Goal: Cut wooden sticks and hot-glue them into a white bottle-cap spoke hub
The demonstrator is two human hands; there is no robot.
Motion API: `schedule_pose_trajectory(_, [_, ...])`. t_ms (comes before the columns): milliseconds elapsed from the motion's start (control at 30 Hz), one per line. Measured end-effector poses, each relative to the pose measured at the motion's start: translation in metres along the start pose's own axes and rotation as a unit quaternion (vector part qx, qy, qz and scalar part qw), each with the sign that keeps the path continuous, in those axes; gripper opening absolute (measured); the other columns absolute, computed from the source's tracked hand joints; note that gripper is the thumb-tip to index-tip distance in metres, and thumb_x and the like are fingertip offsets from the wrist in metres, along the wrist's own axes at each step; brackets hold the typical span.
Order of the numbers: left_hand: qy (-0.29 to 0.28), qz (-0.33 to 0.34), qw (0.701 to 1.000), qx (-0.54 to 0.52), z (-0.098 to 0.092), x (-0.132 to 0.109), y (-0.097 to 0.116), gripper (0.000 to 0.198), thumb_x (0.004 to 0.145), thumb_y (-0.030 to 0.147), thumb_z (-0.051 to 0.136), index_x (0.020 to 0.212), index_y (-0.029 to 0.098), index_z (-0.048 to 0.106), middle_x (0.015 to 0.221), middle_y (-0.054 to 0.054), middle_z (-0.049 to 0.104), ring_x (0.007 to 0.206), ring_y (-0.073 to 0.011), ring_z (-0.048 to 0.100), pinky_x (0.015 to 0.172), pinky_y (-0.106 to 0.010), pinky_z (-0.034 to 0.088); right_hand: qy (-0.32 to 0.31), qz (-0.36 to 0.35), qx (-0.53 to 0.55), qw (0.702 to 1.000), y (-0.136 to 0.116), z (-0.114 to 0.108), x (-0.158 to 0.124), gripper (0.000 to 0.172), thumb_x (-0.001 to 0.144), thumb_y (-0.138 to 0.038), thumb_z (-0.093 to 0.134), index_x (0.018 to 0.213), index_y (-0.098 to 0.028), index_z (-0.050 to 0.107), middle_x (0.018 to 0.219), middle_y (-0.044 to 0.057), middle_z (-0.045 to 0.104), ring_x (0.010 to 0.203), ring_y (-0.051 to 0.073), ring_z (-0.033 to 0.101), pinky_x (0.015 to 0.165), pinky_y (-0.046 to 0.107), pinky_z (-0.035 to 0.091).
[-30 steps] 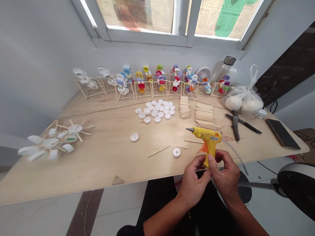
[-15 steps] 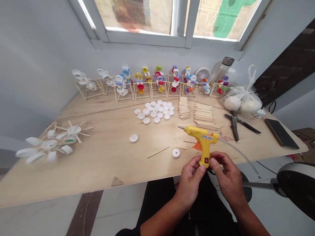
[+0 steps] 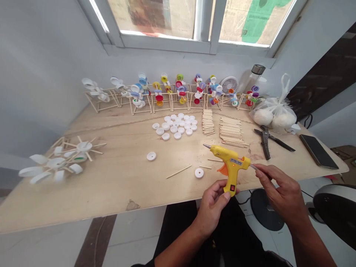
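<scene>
The left hand is near, right of centre, its fingers curled and thumb bent in a grip. The left forearm slants up from the near side. Apart from it, farther right, the right hand pinches, pointing left; the right forearm reaches in from the near right.
</scene>
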State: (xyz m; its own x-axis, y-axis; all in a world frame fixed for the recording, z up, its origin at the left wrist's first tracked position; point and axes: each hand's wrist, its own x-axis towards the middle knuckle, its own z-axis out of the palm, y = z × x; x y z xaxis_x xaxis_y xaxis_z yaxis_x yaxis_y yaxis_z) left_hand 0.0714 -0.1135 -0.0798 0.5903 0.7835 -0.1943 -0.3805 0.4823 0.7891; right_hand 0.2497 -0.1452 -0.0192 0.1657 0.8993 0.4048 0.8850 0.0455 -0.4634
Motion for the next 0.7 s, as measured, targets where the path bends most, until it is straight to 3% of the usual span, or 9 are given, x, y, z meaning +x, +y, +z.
schedule_pose_trajectory(100, [-0.01,-0.001,1.0,-0.016,0.001,0.001,0.001,0.037,0.075,0.035,0.066,0.105,0.015,0.06,0.101,-0.011,0.069,0.096,-0.0223,0.062,0.09,-0.036,0.044,-0.002,-0.024,0.019,1.0,-0.001,0.0,0.001,0.019,0.089,-0.025,0.052,0.103,-0.02,0.063,0.096,0.004,0.067,0.089,0.017,0.063,0.077,0.027,0.049])
schedule_pose_trajectory(233, [-0.005,0.008,0.999,-0.031,0.007,0.003,0.004,0.039,0.076,0.039,0.065,0.104,0.013,0.059,0.08,-0.007,0.067,0.07,-0.0152,0.061,0.076,-0.031,0.047,-0.005,-0.027,0.016,1.0,-0.002,-0.002,0.002,0.019,0.089,-0.025,0.053,0.103,-0.02,0.064,0.093,0.004,0.067,0.087,0.017,0.063,0.077,0.027,0.048])
schedule_pose_trajectory(333, [-0.012,0.017,0.999,-0.031,0.008,0.004,0.007,0.039,0.079,0.043,0.061,0.103,0.013,0.059,0.068,-0.002,0.061,0.062,-0.0126,0.056,0.07,-0.028,0.046,-0.02,-0.026,0.02,0.999,-0.003,-0.005,0.002,0.018,0.089,-0.024,0.053,0.103,-0.021,0.064,0.089,0.003,0.066,0.081,0.015,0.063,0.072,0.026,0.048])
schedule_pose_trajectory(700, [-0.094,-0.006,0.994,0.051,0.003,-0.003,0.01,0.046,0.081,0.042,0.058,0.118,0.017,0.052,0.078,-0.002,0.052,0.072,-0.0131,0.05,0.063,-0.025,0.045,-0.026,-0.046,0.015,0.998,-0.011,-0.011,0.0,0.017,0.087,-0.023,0.054,0.1,-0.02,0.065,0.085,0.003,0.064,0.078,0.014,0.061,0.066,0.024,0.048])
